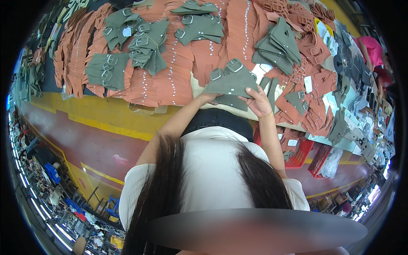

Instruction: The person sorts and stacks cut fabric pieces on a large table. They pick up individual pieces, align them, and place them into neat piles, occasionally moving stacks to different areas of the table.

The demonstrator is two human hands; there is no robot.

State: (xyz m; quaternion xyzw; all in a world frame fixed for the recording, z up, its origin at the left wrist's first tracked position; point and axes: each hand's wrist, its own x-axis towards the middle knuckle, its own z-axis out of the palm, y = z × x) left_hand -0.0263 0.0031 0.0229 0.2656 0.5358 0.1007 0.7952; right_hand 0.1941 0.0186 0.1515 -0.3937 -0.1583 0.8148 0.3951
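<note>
Between my two hands is a green buckled sandal upper [231, 81], a flat leather-like piece with metal buckles along its far edge and small pale marks near its near edge. My left hand [209, 98] grips its near left corner, with the fingers partly hidden beneath it. My right hand [258, 101] pinches the right edge, thumb on top and the other fingers curled below. Another green piece [233, 101] shows just under the held one, near my waist. Right of my right hand lie narrow green strips [272, 87] on a pale surface.
Rows of overlapping orange-brown pieces [172, 76] cover the table. Green buckled stacks lie on them, including a bundle [146, 46] and a fanned pile [278, 46]. Red crates [299, 154] stand below the table at right. A person in pink [370, 50] is at the far right.
</note>
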